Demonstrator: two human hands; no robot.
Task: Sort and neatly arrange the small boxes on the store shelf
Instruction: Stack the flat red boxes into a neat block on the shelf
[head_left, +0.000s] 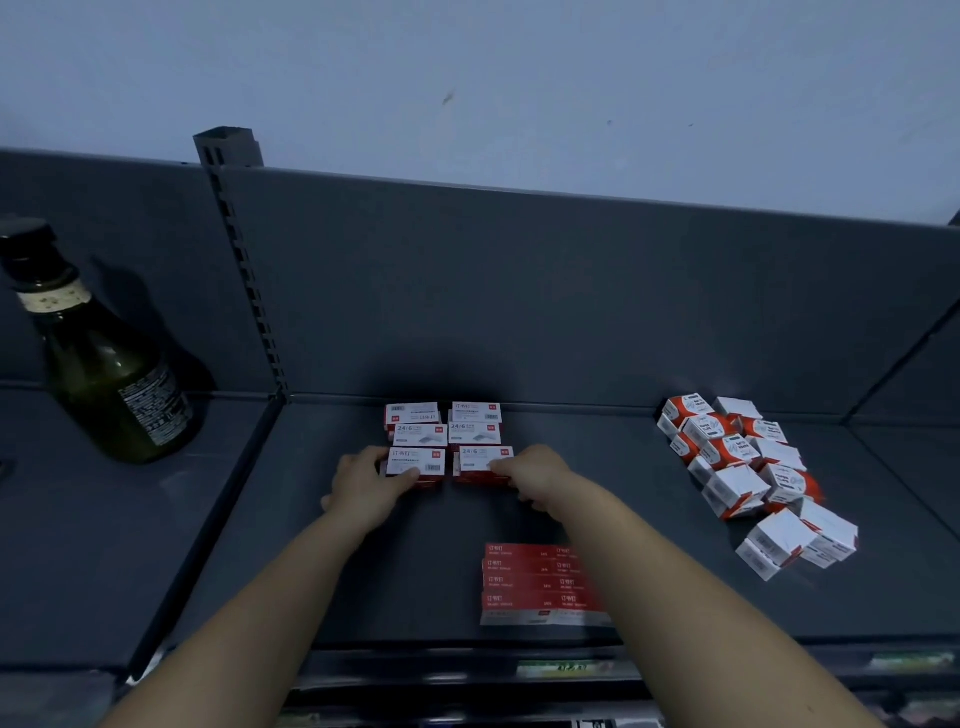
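Clearly, the left hand (363, 486) and right hand (535, 475) each gripped a front stack of boxes (451, 441), probably squaring the rows.

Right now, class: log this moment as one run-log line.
left hand on front-left staple box | right hand on front-right staple box | pile unsorted

Bare shelf (363, 582) lies open between the bottle (109, 374) and red box stack (540, 584).
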